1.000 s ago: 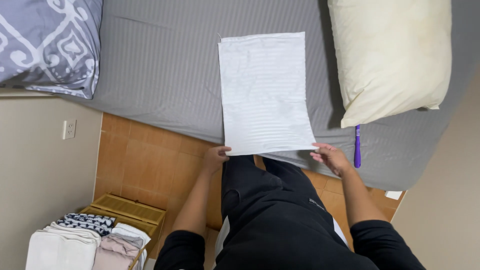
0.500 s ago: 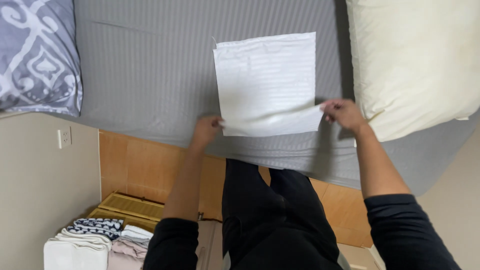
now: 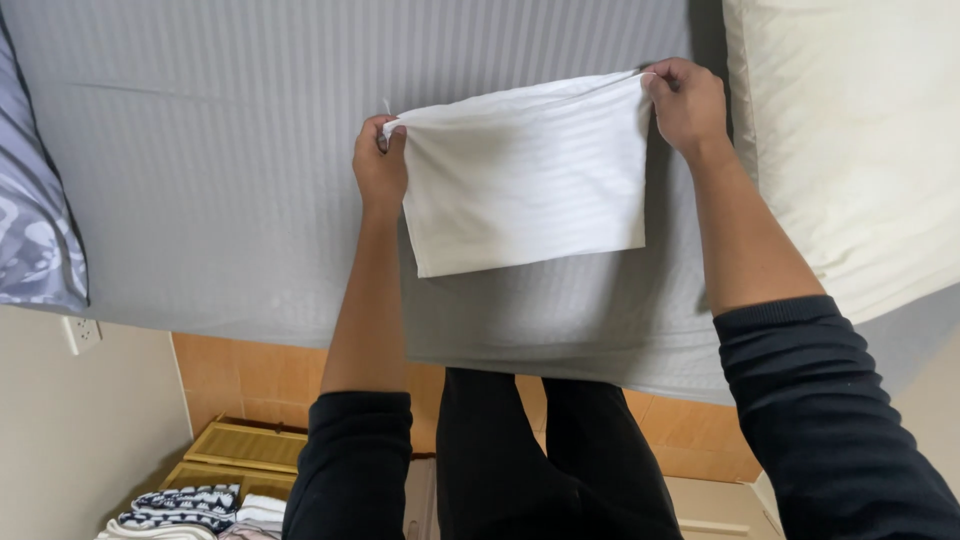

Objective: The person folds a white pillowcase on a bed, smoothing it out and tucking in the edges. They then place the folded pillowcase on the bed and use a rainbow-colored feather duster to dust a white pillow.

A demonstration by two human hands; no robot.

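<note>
**White cloth folded in half, held at far corners**

Left hand (image 3: 380, 165) pinches the far left corner of the white striped cloth (image 3: 530, 175); right hand (image 3: 688, 105) pinches the far right corner. Both are closed on the fabric. The cloth spans between the hands, its long axis running left to right, fold edge toward the person, gripped edge away. It lies flat on the grey striped bedsheet (image 3: 220, 180). A cream pillow (image 3: 850, 150) sits just beyond the right hand; a patterned grey pillow (image 3: 35, 240) lies well left of the left hand.
</note>
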